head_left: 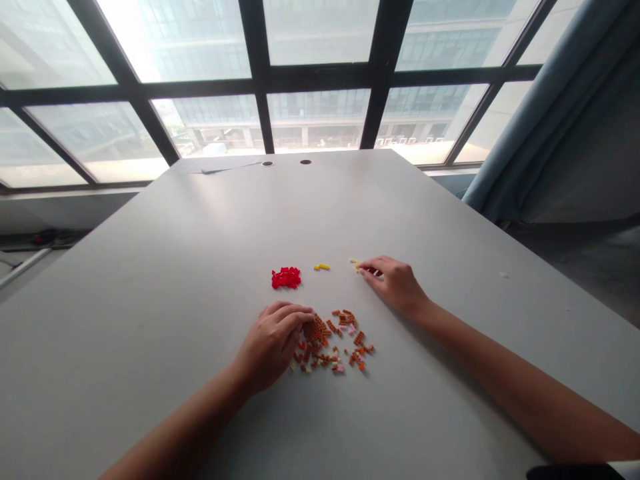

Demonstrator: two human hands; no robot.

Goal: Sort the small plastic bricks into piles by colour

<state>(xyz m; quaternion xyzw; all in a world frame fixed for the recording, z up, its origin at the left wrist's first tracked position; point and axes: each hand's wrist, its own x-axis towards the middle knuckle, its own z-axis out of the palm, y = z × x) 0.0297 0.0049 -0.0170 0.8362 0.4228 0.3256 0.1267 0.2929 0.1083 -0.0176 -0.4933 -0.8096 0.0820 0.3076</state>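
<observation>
A loose heap of small orange, pink and pale bricks (334, 340) lies on the grey table (200, 267) in front of me. My left hand (274, 340) rests at the heap's left edge, fingers curled onto the bricks. A small pile of red bricks (286, 278) sits farther back. To its right lies a single yellow piece (321, 267). My right hand (393, 281) reaches beyond the heap, fingertips pinched at a few pale yellow bricks (355, 263).
Two round cable holes (287, 162) sit at the table's far edge under a large window (310, 73). A blue-grey curtain (565, 127) hangs at the right. The floor drops away beyond the table's right edge.
</observation>
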